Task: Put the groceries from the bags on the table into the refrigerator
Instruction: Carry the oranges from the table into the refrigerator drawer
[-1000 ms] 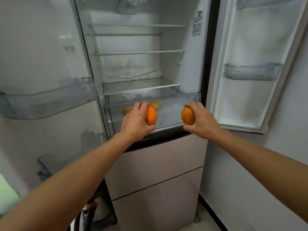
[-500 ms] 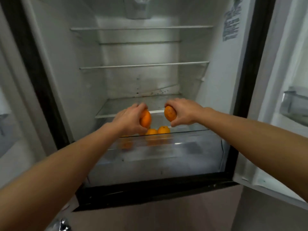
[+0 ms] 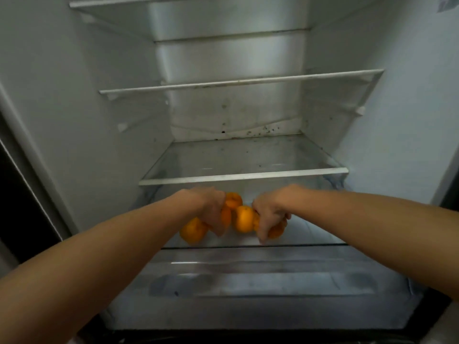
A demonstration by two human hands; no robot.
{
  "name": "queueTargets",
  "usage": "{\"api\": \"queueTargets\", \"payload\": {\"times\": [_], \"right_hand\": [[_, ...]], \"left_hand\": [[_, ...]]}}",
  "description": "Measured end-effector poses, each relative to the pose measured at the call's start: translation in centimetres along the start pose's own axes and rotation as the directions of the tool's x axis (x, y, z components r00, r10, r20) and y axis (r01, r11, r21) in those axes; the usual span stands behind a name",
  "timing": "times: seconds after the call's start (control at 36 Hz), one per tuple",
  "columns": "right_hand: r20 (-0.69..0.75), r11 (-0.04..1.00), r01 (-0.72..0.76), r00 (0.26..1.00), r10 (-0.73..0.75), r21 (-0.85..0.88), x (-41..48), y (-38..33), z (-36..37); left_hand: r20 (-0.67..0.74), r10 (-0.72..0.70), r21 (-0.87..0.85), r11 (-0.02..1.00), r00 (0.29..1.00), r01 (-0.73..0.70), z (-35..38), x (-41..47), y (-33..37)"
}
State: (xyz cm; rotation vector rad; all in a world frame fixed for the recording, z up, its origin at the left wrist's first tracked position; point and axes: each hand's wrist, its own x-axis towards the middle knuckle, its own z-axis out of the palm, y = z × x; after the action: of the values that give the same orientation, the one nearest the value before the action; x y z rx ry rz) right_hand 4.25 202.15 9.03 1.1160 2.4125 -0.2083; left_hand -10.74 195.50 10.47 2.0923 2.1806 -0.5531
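Fingers of the left hand [image 3: 211,214] are curled down around an orange [image 3: 225,217], of which only a strip shows at the thumb side; fingers of the right hand [image 3: 269,217] are also closed, over another orange [image 3: 276,231] that shows under the knuckles. Both hands are inside the clear crisper drawer [image 3: 260,289], at its back part and near the middle, just under the front edge of the glass shelf [image 3: 243,176]. Around them lie three loose oranges: one [image 3: 193,230] to the left of the left hand, one [image 3: 244,218] between the 2 hands and touching or nearly touching both, and one [image 3: 233,199] behind, toward the back edge of the drawer. I cannot tell if the held fruit already rests on the drawer floor, as the hands hide it. Compared w/ half a second ago, when both oranges were held above the drawer's front rim, the hands have gone down and forward into the drawer, and the view came closer to the fridge. My judgement: this is the put-down step, approx. finished; next the fingers need only to open and the arms pull back w/o rolling the neighbours. The bags and table are out of view, so how much remains I cannot say.
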Motion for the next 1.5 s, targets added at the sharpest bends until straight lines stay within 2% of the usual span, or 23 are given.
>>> {"api": "queueTargets", "payload": {"times": [0.08,0.19,0.33,0.47,0.56,0.67,0.81,0.92,0.97,1.03,1.08,1.14,1.19,1.28,1.36,1.44,1.5], "right_hand": [[0.025,0.999,-0.007,1.0,0.008,-0.037,0.6,0.0,0.4],[-0.024,0.991,-0.02,1.0,0.017,-0.129,0.7,0.5,0.8],[-0.068,0.996,-0.035,0.997,0.029,-0.082,-0.3,0.5,0.4],[-0.106,0.998,-0.036,0.994,0.04,0.045,-1.2,1.0,-0.8],[-0.226,0.999,-0.038,0.973,0.043,0.029,-2.5,1.4,-1.7],[-0.387,0.992,0.04,0.922,0.009,0.118,-5.4,1.3,-2.7],[-0.582,0.951,0.208,0.812,-0.038,0.228,-9.7,0.2,-1.4],[-0.637,0.93,0.271,0.769,-0.055,0.247,-13.0,-0.9,1.4],[-0.636,0.948,0.252,0.768,-0.072,0.197,-14.4,-1.2,3.2],[-0.658,0.972,0.193,0.751,-0.056,0.138,-15.4,-1.3,5.2],[-0.751,0.995,0.084,0.659,-0.02,0.047,-16.0,-1.2,6.9],[-0.832,0.999,-0.015,0.555,-0.021,-0.035,-16.3,-1.3,8.0],[-0.852,0.995,-0.061,0.522,-0.039,-0.084,-16.2,-1.6,8.2],[-0.857,0.993,-0.068,0.513,-0.049,-0.098,-15.6,-1.2,7.6],[-0.861,0.993,-0.076,0.506,-0.039,-0.089,-14.5,0.1,6.7],[-0.87,0.993,-0.102,0.493,-0.002,-0.06,-12.7,0.5,5.8],[-0.892,0.992,-0.122,0.451,0.037,-0.02,-11.2,0.8,5.5]], "left_hand": [[0.066,0.037,-0.028,0.999,0.997,-0.035,0.7,1.6,0.0],[0.115,0.05,-0.064,0.997,0.992,-0.043,1.9,3.4,-0.1],[0.101,0.066,-0.114,0.992,0.993,-0.054,1.7,3.8,-0.2],[0.013,0.048,-0.142,0.989,0.999,-0.046,0.1,1.9,-0.9],[-0.104,-0.012,-0.172,0.985,0.995,-0.006,-0.8,0.0,-1.5],[-0.224,-0.036,-0.308,0.951,0.974,-0.036,-1.6,-3.4,-1.5],[-0.392,-0.082,-0.394,0.915,0.916,-0.086,0.3,-9.2,-0.6],[-0.456,-0.187,-0.446,0.894,0.87,-0.041,3.1,-13.6,0.9],[-0.554,-0.242,-0.375,0.927,0.797,0.02,4.7,-15.3,1.7],[-0.688,-0.245,-0.274,0.959,0.683,0.067,6.1,-16.3,2.5],[-0.765,-0.242,-0.223,0.969,0.597,0.106,6.8,-16.6,3.3],[-0.778,-0.293,-0.22,0.956,0.555,0.196,6.8,-16.1,3.8],[-0.774,-0.346,-0.237,0.935,0.53,0.264,6.8,-15.6,4.2],[-0.796,-0.341,-0.22,0.933,0.499,0.286,6.5,-14.8,4.6],[-0.771,-0.369,-0.237,0.923,0.519,0.303,5.6,-13.2,4.5],[-0.774,-0.383,-0.268,0.919,0.504,0.289,5.3,-11.2,3.7],[-0.799,-0.357,-0.269,0.932,0.483,0.243,5.4,-9.9,3.0]]}}
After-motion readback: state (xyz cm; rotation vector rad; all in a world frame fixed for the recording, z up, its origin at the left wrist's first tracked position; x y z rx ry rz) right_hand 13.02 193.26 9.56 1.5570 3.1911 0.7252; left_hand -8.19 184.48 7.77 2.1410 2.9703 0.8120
